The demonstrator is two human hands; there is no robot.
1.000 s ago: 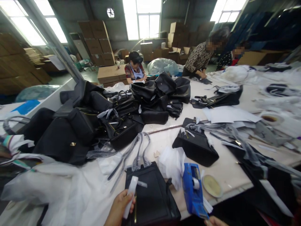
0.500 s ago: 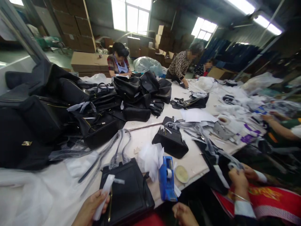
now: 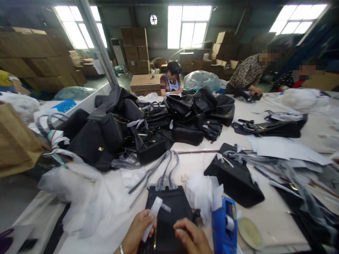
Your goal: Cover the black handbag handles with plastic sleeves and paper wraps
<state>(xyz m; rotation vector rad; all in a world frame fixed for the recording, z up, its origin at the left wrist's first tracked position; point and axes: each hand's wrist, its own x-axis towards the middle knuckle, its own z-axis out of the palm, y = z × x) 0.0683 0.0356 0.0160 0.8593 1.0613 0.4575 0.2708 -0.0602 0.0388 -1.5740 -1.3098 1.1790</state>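
Observation:
A black handbag (image 3: 176,199) lies at the table's near edge, its handles (image 3: 168,171) wrapped in clear film and pointing away from me. My left hand (image 3: 139,229) is closed on a white strip (image 3: 153,217), pinched between thumb and fingers over the bag's left side. A short piece of clear tape (image 3: 166,208) sticks out from the strip. Beside a gold zipper (image 3: 155,234), my right hand (image 3: 193,235) hovers over the bag with its fingers curled together. Whatever those fingertips hold, if anything, is too small to make out.
A blue tape dispenser (image 3: 219,225), a round tape roll (image 3: 250,233) and crumpled white paper (image 3: 202,197) lie to the right. Piled black bags (image 3: 185,120) stand ahead. Another black bag (image 3: 235,180) rests at right, white sheeting (image 3: 87,201) at left. Co-workers (image 3: 171,79) work across the table.
The view has swung left. My right hand has come from beyond the table edge, below the tape dispenser, to over the handbag. My left hand keeps hold of the white strip.

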